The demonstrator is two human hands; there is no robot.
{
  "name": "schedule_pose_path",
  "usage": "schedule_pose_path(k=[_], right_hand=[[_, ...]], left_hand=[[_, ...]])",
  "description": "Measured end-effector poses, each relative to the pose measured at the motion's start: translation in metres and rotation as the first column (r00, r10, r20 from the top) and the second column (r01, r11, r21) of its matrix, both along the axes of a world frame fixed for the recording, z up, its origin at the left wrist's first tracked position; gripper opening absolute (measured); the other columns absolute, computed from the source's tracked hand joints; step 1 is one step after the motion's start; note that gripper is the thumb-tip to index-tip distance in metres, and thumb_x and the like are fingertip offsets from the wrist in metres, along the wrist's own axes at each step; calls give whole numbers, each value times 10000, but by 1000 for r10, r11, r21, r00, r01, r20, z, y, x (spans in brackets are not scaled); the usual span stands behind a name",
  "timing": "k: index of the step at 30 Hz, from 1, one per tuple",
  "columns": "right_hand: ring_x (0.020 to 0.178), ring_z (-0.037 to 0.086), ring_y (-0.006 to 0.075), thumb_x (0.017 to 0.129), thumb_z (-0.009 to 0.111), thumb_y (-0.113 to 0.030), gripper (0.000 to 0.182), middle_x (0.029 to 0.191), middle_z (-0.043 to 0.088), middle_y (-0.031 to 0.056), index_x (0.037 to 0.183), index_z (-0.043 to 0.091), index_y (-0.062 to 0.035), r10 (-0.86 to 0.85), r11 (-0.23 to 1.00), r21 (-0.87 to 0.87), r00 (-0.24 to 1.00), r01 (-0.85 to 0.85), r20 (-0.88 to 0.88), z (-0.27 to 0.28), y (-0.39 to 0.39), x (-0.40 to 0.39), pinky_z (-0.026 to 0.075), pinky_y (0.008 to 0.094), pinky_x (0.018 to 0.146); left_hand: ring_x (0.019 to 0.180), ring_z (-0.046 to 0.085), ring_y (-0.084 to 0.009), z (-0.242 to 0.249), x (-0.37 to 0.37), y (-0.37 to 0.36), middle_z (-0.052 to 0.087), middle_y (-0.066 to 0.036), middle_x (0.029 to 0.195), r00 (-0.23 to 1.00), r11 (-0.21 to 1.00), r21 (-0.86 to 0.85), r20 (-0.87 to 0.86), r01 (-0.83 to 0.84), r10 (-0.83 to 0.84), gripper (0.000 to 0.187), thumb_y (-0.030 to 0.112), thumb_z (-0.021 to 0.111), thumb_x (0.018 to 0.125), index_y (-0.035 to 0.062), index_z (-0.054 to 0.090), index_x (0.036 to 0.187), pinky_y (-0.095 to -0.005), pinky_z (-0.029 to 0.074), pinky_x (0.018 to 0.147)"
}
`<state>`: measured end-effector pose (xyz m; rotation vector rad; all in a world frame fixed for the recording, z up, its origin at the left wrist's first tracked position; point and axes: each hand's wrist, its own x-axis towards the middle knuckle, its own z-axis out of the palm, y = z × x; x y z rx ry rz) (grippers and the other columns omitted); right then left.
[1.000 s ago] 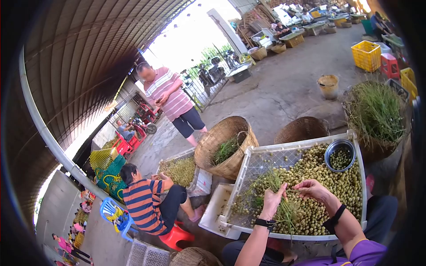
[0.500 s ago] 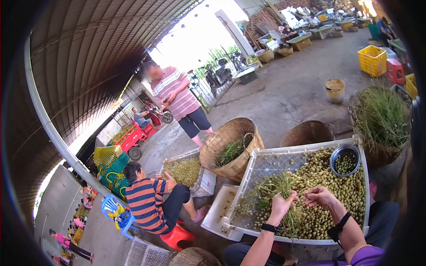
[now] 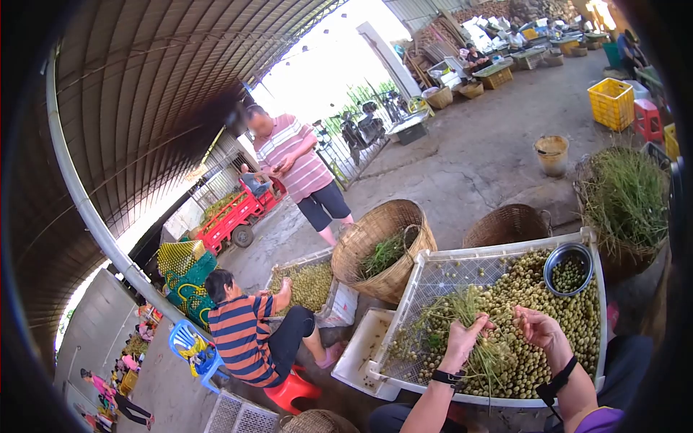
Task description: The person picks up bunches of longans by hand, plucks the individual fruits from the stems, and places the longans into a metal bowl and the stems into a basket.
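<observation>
In the head view my left hand (image 3: 465, 339) is closed around a bunch of thin green stems (image 3: 494, 361), whose leafy tops spread to the left. To its right, a short gap away, my right hand (image 3: 541, 328) hovers with fingers curled but apart, and I see nothing in them. Both hands are over a white mesh-bottomed tray (image 3: 498, 254). Many small round yellow-green fruits (image 3: 570, 346) cover its right and near parts. A metal bowl (image 3: 569, 269) with greener round fruits sits in the tray's far right corner.
A wicker basket (image 3: 382, 249) with greens stands beyond the tray, beside another basket (image 3: 507, 225). On the right is a basket heaped with stems (image 3: 624, 191). A person in a striped shirt (image 3: 245, 332) sits at another fruit tray (image 3: 307, 285); another person (image 3: 303, 166) stands behind.
My right hand has moved away from my left hand, and its fingers have spread. The left keeps its bunch. In the background the red cart has moved right, partly behind the standing person.
</observation>
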<state>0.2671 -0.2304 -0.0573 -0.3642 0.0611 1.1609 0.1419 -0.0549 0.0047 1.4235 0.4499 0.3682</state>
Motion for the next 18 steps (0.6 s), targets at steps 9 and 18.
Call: schedule_pose_path(k=[9,18], right_hand=[[689,490,89,902,474,-327,305,853,580,-6,995,611,-71,197,935,-354,816,11,544,7,45,-31,399,213,566],[671,414,21,893,544,-313,225,747,530,-90,831,623,-111,184,938,-323,608,126,772,-16,57,-28,315,199,576]], left_hand=[[603,561,-120,8,10,13,611,-46,712,996,939,-341,-61,37,-62,178,174,639,823,11,633,894,-250,447,542],[658,577,-123,-32,25,10,620,-64,773,997,971,-223,32,81,-76,158,106,611,836,1,610,955,-271,473,600]])
